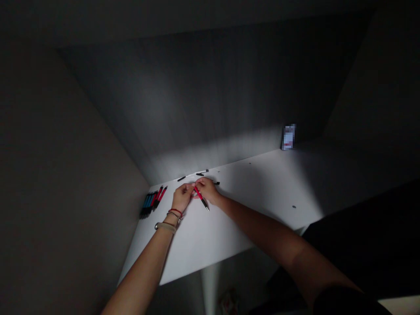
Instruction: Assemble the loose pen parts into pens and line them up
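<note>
A red pen (199,194) with a black grip and silver tip lies between my two hands, its tip angled down to the right. My left hand (183,197) has its fingers closed at the pen's upper end. From the other side my right hand (207,190) closes on the same pen, and the fingers partly hide its top. Bracelets circle my left wrist. Behind the hands lie small black pen parts (181,178) and a thin white piece with a dark end (202,171). Another dark-ended piece (216,183) shows just beyond my right hand.
Several blue and red pens (151,202) lie in a row at the white table's (193,249) left end. A lit phone-like object (288,137) leans against the grey back panel (210,100). A dark spot (294,207) marks the right part of the tabletop.
</note>
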`<action>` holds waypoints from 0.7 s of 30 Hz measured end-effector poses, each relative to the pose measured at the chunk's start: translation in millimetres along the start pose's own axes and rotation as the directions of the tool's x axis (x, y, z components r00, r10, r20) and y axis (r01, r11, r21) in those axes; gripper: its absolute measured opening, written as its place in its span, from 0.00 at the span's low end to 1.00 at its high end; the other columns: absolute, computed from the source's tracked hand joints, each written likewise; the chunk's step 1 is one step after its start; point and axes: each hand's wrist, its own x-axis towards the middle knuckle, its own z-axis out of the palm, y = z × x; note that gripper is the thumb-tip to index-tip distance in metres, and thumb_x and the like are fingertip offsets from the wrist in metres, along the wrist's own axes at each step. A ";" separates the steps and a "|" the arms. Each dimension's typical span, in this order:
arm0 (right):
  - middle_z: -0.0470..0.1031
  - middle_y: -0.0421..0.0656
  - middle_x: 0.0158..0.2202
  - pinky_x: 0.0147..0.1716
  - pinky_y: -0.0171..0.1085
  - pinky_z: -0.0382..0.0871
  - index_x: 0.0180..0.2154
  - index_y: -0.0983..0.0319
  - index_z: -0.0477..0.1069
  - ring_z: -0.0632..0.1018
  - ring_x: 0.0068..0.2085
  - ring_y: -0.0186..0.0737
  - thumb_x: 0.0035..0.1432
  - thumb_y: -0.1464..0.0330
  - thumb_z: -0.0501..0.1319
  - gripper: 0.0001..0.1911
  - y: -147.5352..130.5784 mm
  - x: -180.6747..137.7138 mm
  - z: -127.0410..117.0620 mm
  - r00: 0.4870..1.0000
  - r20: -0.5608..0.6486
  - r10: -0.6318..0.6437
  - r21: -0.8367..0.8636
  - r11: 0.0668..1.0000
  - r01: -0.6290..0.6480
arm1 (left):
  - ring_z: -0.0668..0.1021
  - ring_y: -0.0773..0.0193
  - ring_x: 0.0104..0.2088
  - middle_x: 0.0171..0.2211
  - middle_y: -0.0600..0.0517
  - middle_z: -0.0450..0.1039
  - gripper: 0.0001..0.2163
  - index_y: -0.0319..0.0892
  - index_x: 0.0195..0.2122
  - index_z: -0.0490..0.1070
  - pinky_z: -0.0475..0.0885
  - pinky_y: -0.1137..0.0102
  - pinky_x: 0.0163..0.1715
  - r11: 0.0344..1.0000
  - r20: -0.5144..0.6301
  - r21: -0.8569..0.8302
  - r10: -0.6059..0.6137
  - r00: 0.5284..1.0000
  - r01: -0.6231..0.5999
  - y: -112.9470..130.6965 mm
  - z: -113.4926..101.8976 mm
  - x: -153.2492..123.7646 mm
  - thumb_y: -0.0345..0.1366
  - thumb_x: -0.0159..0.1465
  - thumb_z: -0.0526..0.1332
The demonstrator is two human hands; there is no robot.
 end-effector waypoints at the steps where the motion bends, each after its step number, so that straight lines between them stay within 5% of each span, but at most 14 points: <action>1: 0.74 0.38 0.29 0.25 0.38 0.80 0.32 0.61 0.68 0.79 0.28 0.38 0.58 0.71 0.61 0.03 0.1 0.7 -0.4 1.000 -0.023 0.003 0.017 1.000 -0.003 | 0.77 0.63 0.29 0.28 0.50 0.79 0.21 0.38 0.34 0.79 0.70 0.71 0.32 1.000 0.025 0.028 0.014 1.000 -0.014 0.6 0.0 -0.6 0.54 0.60 0.64; 10: 0.76 0.41 0.27 0.29 0.37 0.77 0.29 0.61 0.71 0.81 0.32 0.42 0.54 0.65 0.65 0.07 5.6 11.8 -8.2 0.985 -0.153 -0.081 -0.018 0.997 0.079 | 0.82 0.59 0.37 0.38 0.46 0.82 0.23 0.38 0.47 0.76 0.74 0.65 0.44 0.999 0.121 -0.051 0.001 0.993 0.005 0.0 6.1 -2.3 0.46 0.54 0.72; 21: 0.79 0.41 0.27 0.26 0.34 0.73 0.30 0.62 0.72 0.81 0.32 0.41 0.50 0.67 0.65 0.05 0.0 10.3 -9.6 0.992 -0.121 -0.028 0.057 0.998 0.035 | 0.79 0.64 0.26 0.30 0.51 0.80 0.27 0.40 0.51 0.67 0.74 0.70 0.30 0.947 0.180 -0.274 -0.119 0.977 0.166 11.8 16.7 -7.4 0.40 0.50 0.70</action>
